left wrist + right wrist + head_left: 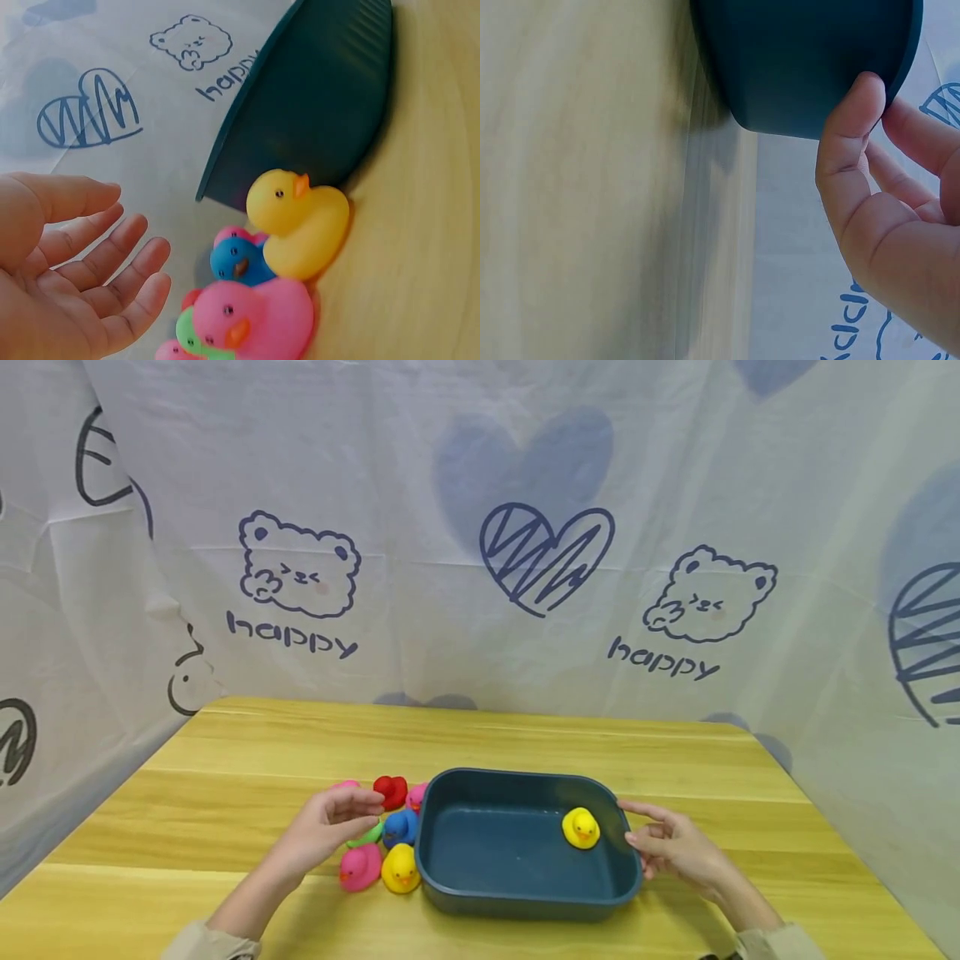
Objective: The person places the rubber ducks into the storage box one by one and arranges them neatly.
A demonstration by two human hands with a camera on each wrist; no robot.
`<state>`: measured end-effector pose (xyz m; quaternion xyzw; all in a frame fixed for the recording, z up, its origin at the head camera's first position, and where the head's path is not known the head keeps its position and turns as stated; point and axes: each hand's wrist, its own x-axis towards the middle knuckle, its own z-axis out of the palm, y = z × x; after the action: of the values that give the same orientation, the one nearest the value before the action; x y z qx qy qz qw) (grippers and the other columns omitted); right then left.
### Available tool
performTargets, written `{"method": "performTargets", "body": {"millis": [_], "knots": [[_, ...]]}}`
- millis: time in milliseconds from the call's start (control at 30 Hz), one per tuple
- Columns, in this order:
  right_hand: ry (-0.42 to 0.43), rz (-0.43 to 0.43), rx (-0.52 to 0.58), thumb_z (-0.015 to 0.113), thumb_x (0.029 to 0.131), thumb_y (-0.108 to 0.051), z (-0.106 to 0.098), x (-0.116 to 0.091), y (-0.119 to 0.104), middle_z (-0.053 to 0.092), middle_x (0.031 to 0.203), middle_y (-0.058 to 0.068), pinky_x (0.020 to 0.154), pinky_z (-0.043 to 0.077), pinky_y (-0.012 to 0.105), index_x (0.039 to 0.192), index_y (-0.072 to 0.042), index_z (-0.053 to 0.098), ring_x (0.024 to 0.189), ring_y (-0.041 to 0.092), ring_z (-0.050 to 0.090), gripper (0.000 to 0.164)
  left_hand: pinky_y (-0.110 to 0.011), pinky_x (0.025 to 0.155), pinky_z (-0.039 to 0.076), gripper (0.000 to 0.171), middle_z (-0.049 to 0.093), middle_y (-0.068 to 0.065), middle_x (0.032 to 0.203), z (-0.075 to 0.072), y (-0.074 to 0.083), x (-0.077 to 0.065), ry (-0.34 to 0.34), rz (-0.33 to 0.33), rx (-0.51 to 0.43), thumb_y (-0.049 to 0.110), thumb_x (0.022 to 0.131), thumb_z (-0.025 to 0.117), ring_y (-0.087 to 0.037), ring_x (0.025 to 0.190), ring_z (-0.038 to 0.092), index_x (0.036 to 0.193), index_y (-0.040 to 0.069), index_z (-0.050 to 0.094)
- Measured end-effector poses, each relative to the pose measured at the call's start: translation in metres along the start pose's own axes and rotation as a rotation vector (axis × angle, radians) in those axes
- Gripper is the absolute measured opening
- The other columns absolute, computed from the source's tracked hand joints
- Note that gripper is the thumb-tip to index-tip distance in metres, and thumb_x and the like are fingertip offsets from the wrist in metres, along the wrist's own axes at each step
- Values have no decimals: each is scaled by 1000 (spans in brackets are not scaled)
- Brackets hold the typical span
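A dark teal basin (517, 897) stands on the table with one yellow toy duck (581, 828) inside near its right end. My right hand (678, 852) holds the basin's right end; in the right wrist view, one curled fingertip presses the outer wall and another digit meets the rim. To the left, my left hand (330, 827) hovers over a group of toy ducks, its fingers relaxed and nothing in them. Beside the basin lie another yellow duck (307, 232), a pink duck (274, 319), a blue duck (400, 829) and a red duck (390, 791). A green duck (193, 336) is partly hidden.
More pink ducks sit at the back of the group, one of them by the basin's left wall. The wooden table (637, 752) extends around the basin. A white cloth (420, 635) printed with bears and hearts hangs behind and at both sides.
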<state>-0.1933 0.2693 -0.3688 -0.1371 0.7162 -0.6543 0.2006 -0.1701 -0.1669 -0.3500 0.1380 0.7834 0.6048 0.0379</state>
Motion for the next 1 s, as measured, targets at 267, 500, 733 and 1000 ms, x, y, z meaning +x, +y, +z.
{"method": "performTargets", "body": {"millis": [267,500,733,1000], "knots": [[-3,1,2,55,89,-10,0,0,-1,57,77,7,52,48,22,137,10,15,56,11,54,66,-25,74,47,36,56,-24,107,-12,-11,-9,1,1,44,6,82,63,-22,88,55,111,-13,54],[-13,1,7,55,89,-10,1,0,-1,56,74,6,53,48,22,137,10,15,56,10,54,66,-26,66,48,39,58,-21,102,-22,-20,-12,-80,-7,23,3,77,65,-19,82,53,109,-15,54],[-18,-8,8,55,89,-10,0,0,-1,55,74,5,53,48,22,136,11,16,56,10,54,65,-25,66,48,42,58,-19,104,-29,-32,-13,-159,-70,-15,4,75,67,-18,81,52,111,-15,53],[-18,0,4,55,89,-10,0,0,0,55,72,5,53,48,22,136,11,15,56,10,55,65,-23,63,47,48,59,-16,102,-33,-41,-12,-206,-91,-81,0,72,67,-18,80,51,113,-17,49]]}}
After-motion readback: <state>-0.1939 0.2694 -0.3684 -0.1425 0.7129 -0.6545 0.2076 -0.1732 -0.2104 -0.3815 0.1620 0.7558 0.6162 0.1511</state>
